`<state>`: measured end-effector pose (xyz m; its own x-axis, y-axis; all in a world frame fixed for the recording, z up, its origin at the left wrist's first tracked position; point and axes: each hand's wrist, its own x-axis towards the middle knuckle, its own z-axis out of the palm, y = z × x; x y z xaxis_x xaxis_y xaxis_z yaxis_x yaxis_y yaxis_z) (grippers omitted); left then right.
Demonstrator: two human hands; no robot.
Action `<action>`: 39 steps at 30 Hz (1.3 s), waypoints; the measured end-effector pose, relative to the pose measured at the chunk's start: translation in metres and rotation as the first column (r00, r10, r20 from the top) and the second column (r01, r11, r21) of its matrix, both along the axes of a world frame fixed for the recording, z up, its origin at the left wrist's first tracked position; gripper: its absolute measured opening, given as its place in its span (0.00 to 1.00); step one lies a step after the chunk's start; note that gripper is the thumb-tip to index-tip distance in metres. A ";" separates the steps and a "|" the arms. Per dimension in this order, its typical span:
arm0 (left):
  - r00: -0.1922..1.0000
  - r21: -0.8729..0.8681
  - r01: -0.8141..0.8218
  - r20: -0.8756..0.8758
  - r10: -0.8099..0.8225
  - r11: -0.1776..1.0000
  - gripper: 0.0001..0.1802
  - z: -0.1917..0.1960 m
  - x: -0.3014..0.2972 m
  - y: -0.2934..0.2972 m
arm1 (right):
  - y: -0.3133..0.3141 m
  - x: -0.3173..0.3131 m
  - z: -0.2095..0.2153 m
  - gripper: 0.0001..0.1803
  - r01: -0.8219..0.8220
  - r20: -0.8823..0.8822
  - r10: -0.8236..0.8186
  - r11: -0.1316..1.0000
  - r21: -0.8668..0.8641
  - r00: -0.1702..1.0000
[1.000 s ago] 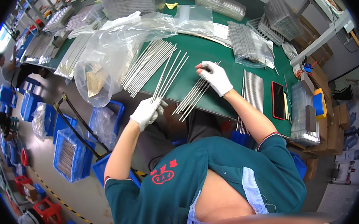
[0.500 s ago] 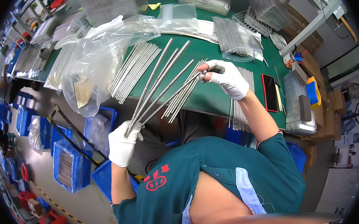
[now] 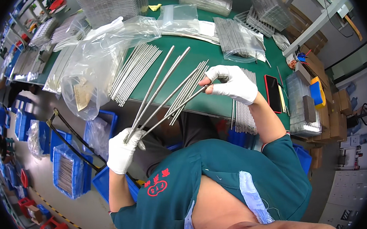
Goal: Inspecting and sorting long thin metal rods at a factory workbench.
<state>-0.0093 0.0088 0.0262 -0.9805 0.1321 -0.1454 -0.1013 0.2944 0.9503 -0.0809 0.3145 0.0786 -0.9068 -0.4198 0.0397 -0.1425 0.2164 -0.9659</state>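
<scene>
Several thin metal rods (image 3: 149, 100) fan out upward from my left hand (image 3: 123, 153), which wears a white glove and is closed around their lower ends. My right hand (image 3: 231, 85), in a white glove with bare thumb and fingertips, pinches the upper end of the lowest rod in the fan. Beneath that rod, a small row of loose rods (image 3: 190, 86) lies across the table's near edge. Farther left on the green table (image 3: 196, 54) rests a larger row of rods (image 3: 136, 73). Another row (image 3: 246, 114) sits to the right, partly hidden by my right forearm.
A clear plastic bag (image 3: 91, 70) covers the table's left part. Bagged rods (image 3: 234, 36) lie at the back right, near a red-edged phone (image 3: 272, 93). Clear trays (image 3: 300, 110) stand at the right edge. Blue crates (image 3: 70, 169) and a dark cart handle (image 3: 72, 141) are at floor left.
My right thumb and finger have shifted down slightly along the lowest rod's upper end. The rods in my left hand have tipped a little lower, and my left hand has moved slightly left and down.
</scene>
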 end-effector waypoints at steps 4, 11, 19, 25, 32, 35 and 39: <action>0.999 -0.042 0.025 0.027 -0.024 0.999 0.13 0.000 0.000 0.000 | 0.013 -0.009 -0.001 0.11 0.167 -0.013 -0.171 0.974 -0.153 0.985; 0.998 -0.065 0.055 0.038 -0.053 0.996 0.15 0.007 0.002 -0.001 | -0.004 -0.004 0.013 0.12 0.087 0.045 -0.083 0.992 -0.092 0.996; 0.997 -0.061 0.070 0.027 -0.069 0.996 0.15 0.002 0.002 -0.002 | -0.001 -0.005 0.013 0.11 0.036 0.002 -0.036 0.999 -0.027 0.999; 0.989 -0.009 0.094 0.116 -0.092 0.996 0.14 0.005 0.003 -0.001 | 0.011 -0.005 0.009 0.10 0.001 -0.042 -0.007 0.990 -0.139 0.999; 0.980 -0.026 0.184 0.083 -0.182 0.982 0.14 0.001 0.004 -0.001 | 0.003 -0.011 0.009 0.12 0.090 0.013 -0.089 0.984 -0.152 0.996; 0.974 -0.058 0.217 0.084 -0.211 0.975 0.14 0.006 0.004 0.001 | 0.000 -0.011 0.012 0.12 0.061 0.015 -0.059 0.989 -0.137 0.998; 0.972 -0.039 0.211 0.119 -0.205 0.977 0.14 0.004 0.004 0.001 | 0.001 -0.011 0.014 0.12 0.018 -0.027 -0.019 0.999 -0.044 0.999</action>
<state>-0.0052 0.0098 0.0302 -0.9090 0.3207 -0.2662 -0.1394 0.3679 0.9194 -0.0915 0.3159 0.0924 -0.9128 -0.3999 0.0827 -0.1653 0.1765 -0.9703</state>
